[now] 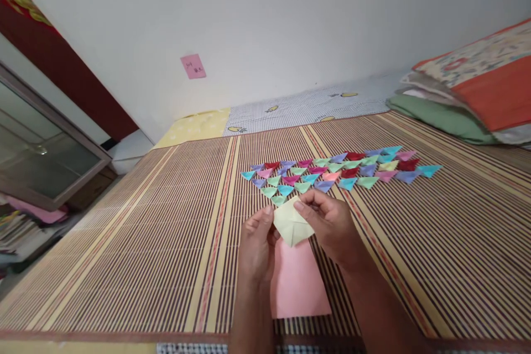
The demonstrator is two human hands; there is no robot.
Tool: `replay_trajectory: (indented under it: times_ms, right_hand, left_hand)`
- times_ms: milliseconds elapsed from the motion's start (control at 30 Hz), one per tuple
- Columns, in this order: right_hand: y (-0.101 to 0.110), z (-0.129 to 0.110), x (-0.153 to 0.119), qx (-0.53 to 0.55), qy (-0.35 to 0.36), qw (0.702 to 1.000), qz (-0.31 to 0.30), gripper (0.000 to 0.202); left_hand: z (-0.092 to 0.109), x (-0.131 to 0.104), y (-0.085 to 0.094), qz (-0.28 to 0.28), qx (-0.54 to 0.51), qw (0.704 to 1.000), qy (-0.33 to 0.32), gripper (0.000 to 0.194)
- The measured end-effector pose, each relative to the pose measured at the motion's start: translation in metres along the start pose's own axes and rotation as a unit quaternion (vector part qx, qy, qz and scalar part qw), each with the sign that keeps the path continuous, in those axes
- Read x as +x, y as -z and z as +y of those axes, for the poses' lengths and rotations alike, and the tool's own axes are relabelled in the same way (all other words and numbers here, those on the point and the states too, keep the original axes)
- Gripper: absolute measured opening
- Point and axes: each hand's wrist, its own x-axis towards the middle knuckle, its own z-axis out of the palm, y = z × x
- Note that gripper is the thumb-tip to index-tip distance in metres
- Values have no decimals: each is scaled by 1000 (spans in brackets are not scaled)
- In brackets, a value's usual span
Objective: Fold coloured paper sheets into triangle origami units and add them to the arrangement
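A pale yellow sheet of paper [292, 224], creased and partly folded, is held up between both hands. My left hand [257, 240] is closed, pinching its left corner between thumb and fingers. On the other side, my right hand [329, 224] grips the upper right edge, thumb on top. Below the yellow paper a flat pink sheet [299, 282] lies on the striped mat [174, 249]; its upper end is hidden. Just beyond my hands, several small folded paper triangles [310, 178] in many colours are laid out in rows.
Folded bedding [493, 80] is piled at the right, against the white wall [265, 16]. A pink note [193, 66] is stuck on the wall. Patterned cloth [290, 110] borders the mat's far edge. At the left stands a glass-doored cabinet [37, 138].
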Motion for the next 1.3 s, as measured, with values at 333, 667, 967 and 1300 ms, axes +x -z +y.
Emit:
replay_trajectory:
  times_ms: [333,667,967,1300]
  right_hand:
    - [3,-3,-1,-33,-14,996,-80,17]
    - [-2,-3,-1,-35,-59,992,-107,24]
    - [-6,-6,-2,-34,-56,995,-73,24]
    - [7,4,1,-23,-25,998,-51,23]
  left_hand:
    - [10,-5,7,-55,155,985,51,32]
    - [10,-3,4,8,55,998,28,31]
    - [7,-2,3,0,11,999,39,29]
    - [2,-3,0,20,22,999,17,28]
